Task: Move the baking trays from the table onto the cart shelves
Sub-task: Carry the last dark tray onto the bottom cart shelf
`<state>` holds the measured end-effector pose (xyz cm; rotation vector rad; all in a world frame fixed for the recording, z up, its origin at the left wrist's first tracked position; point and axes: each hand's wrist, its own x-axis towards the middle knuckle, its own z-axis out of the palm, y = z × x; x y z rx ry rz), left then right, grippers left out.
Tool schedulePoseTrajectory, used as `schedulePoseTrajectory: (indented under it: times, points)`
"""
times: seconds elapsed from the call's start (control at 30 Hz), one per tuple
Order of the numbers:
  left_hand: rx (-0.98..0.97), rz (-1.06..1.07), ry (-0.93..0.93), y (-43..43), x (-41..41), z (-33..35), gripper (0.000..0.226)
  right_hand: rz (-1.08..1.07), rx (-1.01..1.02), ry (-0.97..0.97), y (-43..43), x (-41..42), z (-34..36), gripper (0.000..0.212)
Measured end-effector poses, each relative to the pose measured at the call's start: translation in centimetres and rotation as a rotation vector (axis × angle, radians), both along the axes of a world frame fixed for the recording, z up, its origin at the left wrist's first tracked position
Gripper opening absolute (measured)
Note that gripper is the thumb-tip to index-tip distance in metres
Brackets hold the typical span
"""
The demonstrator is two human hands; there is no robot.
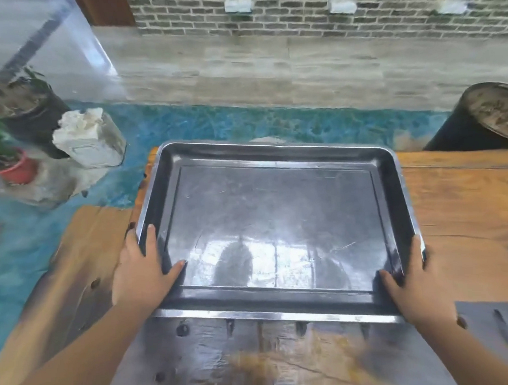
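Nearest, the left hand [139, 275] grips the near left corner of the baking tray [277, 220]. Its thumb lies over the rim inside the tray, and the rest of its fingers are mostly hidden underneath. The right hand [419, 289] grips the near right corner the same way, thumb inside. The tray is over the near left part of the wooden table [468, 210], and its far left corner reaches past the table's edge. I cannot tell whether it is already lifted or resting on the wood.

The tray is a dark, shallow metal rectangle with rounded corners and a bright rolled rim. It is empty, and its scuffed, shiny floor mirrors a window.

I judge the task to be at an early carrying step: this tray is in hand but not yet shelved. No cart is in view, so how many trays are done or left cannot be told. A flat grey sheet [495, 327] at the near right edge could be another tray, but that is unclear.

Further off, potted plants [6, 158] and a pale stone [88, 139] stand on the floor to the left. A dark drum [484, 118] stands to the right, and a brick wall [311, 9] is at the back.
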<state>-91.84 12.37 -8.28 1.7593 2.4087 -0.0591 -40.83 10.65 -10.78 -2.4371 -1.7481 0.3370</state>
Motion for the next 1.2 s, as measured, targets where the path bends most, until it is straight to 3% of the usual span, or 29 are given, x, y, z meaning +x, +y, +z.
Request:
schedulePoseTrajectory:
  times: [0.13,0.4,0.7,1.2]
  points:
    - [0.004,-0.013,0.062,-0.1,0.3,-0.5,0.106,-0.003,0.015,-0.001,0.2,-0.2,0.4,0.104]
    - [0.069,0.101,-0.088,-0.1,0.4,-0.4,0.128,-0.071,-0.016,-0.009,-0.1,-0.8,1.1,0.107]
    - [-0.005,0.117,-0.113,-3.8,-0.5,2.2,0.13,-0.013,-0.052,-0.024,-1.6,-0.4,2.9,0.106]
    - [0.065,0.353,-0.066,-22.6,-8.1,18.7,0.133,0.283,0.031,0.054,-6.0,-10.0,16.9,0.11]
